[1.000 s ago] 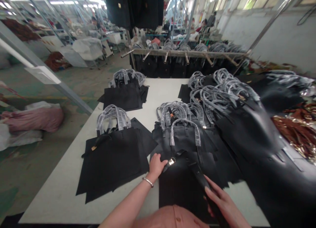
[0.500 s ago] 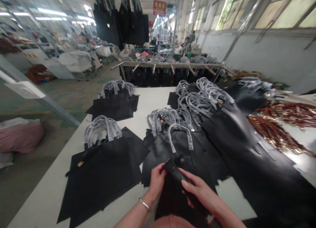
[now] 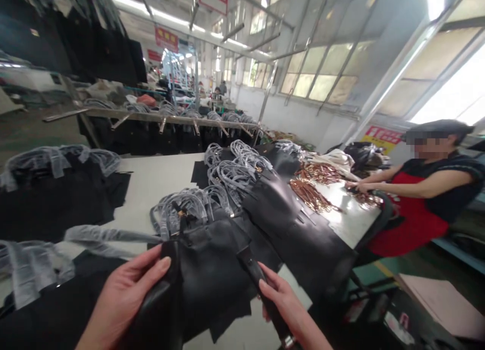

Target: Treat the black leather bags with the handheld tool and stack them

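Observation:
My left hand (image 3: 131,287) pinches the top edge of a black leather bag (image 3: 161,309) between thumb and fingers. A handle (image 3: 109,241) wrapped in clear plastic sticks out sideways beside that hand. In my right hand (image 3: 282,299) is a black leather strap (image 3: 252,264), its flat end pointing up and a shiny metal fitting (image 3: 288,341) at its lower end. Behind both hands lies a pile of black bags (image 3: 215,254), whose plastic-wrapped handles (image 3: 185,208) are bunched at the top. The lower part of the held bag runs out of view.
More black bags (image 3: 56,198) lie on the white table (image 3: 151,176) at left. Black leather pieces (image 3: 288,213) and brown straps (image 3: 314,194) spread to the right. A co-worker in a red apron (image 3: 413,213) handles something dark there. A metal rack (image 3: 170,118) stands behind.
The view has swung right, bringing the co-worker into sight. My hands have moved apart: the left is now at the bag's edge, the right holds the strap away from it.

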A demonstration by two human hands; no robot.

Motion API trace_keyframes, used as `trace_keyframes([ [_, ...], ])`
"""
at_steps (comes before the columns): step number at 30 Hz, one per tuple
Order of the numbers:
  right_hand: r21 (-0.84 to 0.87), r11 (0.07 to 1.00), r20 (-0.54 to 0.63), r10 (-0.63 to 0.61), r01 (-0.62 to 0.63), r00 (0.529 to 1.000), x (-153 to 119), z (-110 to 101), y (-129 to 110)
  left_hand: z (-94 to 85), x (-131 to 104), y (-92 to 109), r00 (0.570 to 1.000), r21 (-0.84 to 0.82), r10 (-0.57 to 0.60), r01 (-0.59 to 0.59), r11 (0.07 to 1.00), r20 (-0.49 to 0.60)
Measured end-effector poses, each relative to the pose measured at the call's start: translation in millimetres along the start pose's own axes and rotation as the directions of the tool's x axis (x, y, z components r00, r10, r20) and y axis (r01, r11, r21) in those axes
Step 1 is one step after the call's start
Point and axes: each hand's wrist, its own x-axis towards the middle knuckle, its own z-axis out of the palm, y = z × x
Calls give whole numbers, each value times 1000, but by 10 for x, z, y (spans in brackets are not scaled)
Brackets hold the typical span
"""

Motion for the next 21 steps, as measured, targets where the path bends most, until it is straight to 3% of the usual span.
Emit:
trace_keyframes([
  [3,-18,999,-116,37,-39,993,-75,-208,102,541,54,-247,980,-10,-33,36,999,196],
  [6,-45,997,-204,55,-66,977,-154,-395,173,999,119,-817,944,23,-59,55,998,323],
  [8,-57,994,-224,75,-90,972,-183,-491,218,1127,97,-1259,910,168,-76,8,986,408],
  [10,-70,990,-221,102,-120,970,-181,-548,275,1105,-1,-1655,881,440,-24,-212,873,472],
  [13,-83,976,-172,183,-199,968,-116,-544,400,914,-218,-2073,844,713,54,-482,509,533],
  [16,-91,959,-99,260,-269,960,8,-446,558,707,-364,-2311,782,738,125,-620,268,611],
  [21,-104,946,-3,308,-307,951,279,-221,737,510,-350,-2495,623,608,223,-781,139,749],
])
